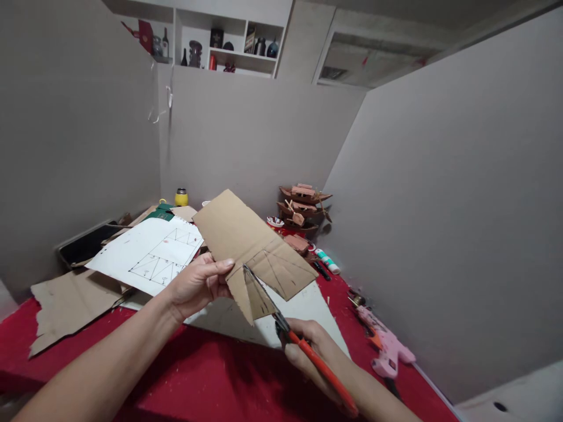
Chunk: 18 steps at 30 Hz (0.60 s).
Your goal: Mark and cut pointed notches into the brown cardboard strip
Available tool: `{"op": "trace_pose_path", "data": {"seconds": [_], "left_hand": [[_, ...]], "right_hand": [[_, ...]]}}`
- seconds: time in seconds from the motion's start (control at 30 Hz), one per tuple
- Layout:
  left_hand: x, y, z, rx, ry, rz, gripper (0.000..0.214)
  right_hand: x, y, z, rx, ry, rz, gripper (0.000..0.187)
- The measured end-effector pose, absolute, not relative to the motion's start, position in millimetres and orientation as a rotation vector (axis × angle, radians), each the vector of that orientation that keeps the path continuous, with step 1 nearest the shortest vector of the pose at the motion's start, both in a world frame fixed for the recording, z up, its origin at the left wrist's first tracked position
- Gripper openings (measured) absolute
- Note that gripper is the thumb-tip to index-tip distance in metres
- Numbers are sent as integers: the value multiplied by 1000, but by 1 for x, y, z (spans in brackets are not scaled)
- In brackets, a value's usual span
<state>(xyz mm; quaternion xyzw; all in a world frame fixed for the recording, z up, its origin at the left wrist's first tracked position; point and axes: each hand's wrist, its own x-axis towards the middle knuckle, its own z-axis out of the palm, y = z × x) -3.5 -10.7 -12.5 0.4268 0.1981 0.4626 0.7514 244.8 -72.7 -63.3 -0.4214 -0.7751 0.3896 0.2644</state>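
Note:
A piece of brown cardboard (240,225) with pencilled triangle lines is pinched at its left edge by my left hand (203,282), thumb on top. My right hand (314,351) is closed round the red-handled scissors (323,369). Their blades reach up into a cut in the cardboard, along a drawn line, and a pointed flap hangs to the left of them. Beneath the cardboard lies a pale board (229,321). Just left of my left hand is a white sheet (127,252) with a drawn truss pattern of triangles.
Several small wooden boat models (303,205) are stacked at the back. A pink glue gun (387,340) and a white-and-green tube (328,261) lie on the right of the red table (185,375). Torn cardboard (74,305) and a black tray (83,245) lie left. Grey partitions (448,176) surround the table.

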Motion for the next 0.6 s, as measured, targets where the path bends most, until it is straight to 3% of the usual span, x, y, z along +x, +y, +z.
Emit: {"op": "trace_pose_path", "data": {"seconds": [0.37,0.6], "left_hand": [[-13,-5,-5,724,363,1268,6],[-10,-8,-6,716,346,1240,15]], "right_hand": [[241,-70,-75,-1158,-2161,914,41],[237,-74,-63,-1053,-2169,907,36]]}}
